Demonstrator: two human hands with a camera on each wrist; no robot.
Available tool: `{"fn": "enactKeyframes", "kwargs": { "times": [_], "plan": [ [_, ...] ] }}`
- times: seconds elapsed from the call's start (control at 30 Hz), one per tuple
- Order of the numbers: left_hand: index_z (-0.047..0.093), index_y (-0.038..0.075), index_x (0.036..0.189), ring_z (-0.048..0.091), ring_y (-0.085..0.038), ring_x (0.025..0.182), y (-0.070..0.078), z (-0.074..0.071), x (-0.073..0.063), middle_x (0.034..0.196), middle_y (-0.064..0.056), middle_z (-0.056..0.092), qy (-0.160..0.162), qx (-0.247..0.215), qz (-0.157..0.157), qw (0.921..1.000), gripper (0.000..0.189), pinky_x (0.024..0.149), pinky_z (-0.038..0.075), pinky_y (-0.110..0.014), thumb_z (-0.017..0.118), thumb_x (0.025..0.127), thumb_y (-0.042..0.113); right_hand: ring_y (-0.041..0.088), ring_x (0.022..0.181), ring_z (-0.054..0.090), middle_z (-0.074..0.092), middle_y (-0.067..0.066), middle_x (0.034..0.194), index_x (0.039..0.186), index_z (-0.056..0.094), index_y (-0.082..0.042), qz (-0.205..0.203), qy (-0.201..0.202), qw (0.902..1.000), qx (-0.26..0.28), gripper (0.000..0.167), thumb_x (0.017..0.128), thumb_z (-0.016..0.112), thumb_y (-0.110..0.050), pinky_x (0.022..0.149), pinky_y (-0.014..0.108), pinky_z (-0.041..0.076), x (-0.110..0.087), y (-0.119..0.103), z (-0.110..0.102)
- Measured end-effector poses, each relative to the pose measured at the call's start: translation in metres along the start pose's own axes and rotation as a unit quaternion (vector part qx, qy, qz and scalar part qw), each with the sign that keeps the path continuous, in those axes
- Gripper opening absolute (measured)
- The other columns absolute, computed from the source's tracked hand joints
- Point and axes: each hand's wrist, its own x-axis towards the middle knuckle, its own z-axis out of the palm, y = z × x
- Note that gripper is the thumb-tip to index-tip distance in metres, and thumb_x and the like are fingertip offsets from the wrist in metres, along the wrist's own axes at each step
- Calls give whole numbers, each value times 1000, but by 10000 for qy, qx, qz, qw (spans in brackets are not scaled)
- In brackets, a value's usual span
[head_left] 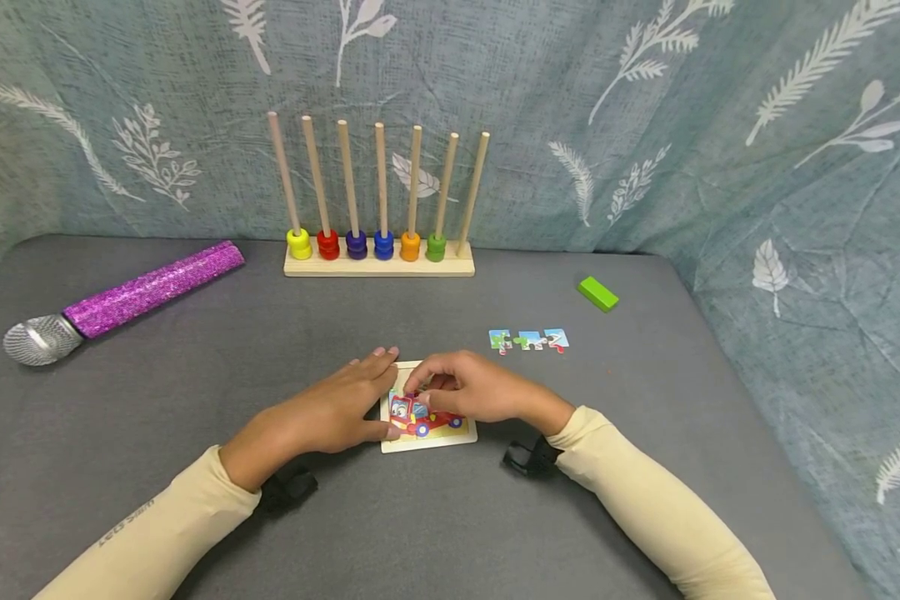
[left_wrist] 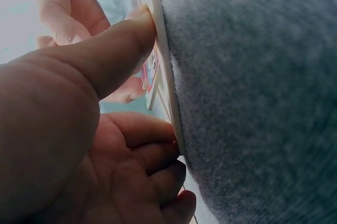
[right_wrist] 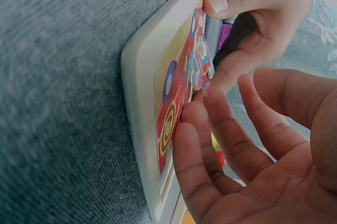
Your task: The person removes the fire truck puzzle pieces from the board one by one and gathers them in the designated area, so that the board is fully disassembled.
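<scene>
Cream sleeves (head_left: 645, 492), the left bearing dark lettering (head_left: 126, 523), meet black wrist mounts (head_left: 531, 458).

Site type: tabletop play/recording corner, indoors by the look of it; home or studio, can't tell from where I stand, rm. beyond the cloth being hidden. Evidence: blue-green fabric (head_left: 487, 67) w/ white leaf print hangs at back & R side of grey tbl. (head_left: 435, 525), its surface woven-looking close up. Toy-type items on tbl.: wooden peg stand (head_left: 378, 269) w/ coloured rings, rear; picture puzzle (head_left: 429, 447), loose pcs. (head_left: 529, 341) nearby; green block (head_left: 597, 294); purple glitter mic. (head_left: 153, 289), L. Wrist-worn cams. (head_left: 527, 458) on person suggest recording.
</scene>
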Motion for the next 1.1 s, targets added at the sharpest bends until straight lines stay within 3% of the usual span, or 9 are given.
{"fn": "enactKeyframes", "kwargs": {
  "times": [0.37, 0.77, 0.93, 1.1],
  "plan": [
    [33, -12, 145, 14, -40, 144, 1, -2, 0, 156, -26, 19, 2, -56, 53, 10000, 78, 113, 17, -53, 69, 92, 34, 9, 94, 61, 64, 6, 112, 118, 68, 0, -198, 20, 9996, 212, 25, 94, 61, 0, 82, 27, 52, 4, 1, 0],
    [33, -13, 145, 14, -39, 144, 1, 1, 0, 156, -26, 18, -17, -1, -41, 10000, 79, 113, 17, -52, 70, 91, 33, 1, 68, 51, 63, -4, 87, 105, 73, -3, -137, 119, 9997, -167, 18, 94, 58, -1, 62, 19, 44, 5, -1, 4],
    [33, -13, 145, 13, -39, 144, 0, 2, 0, 156, -26, 18, -23, -49, -20, 10000, 79, 113, 16, -53, 70, 91, 33, 2, 74, 59, 68, -1, 90, 104, 72, -2, -188, -1, 9997, -171, 15, 91, 66, -2, 68, 21, 51, 7, -2, 6],
    [32, -12, 145, 14, -39, 144, -1, 1, 0, 156, -26, 18, -28, -70, -11, 10000, 79, 113, 17, -53, 68, 92, 34, 1, 73, 55, 67, -3, 88, 103, 72, -5, -214, 72, 9983, -546, 14, 91, 66, -2, 67, 20, 48, 9, -2, 7]
  ]
}}
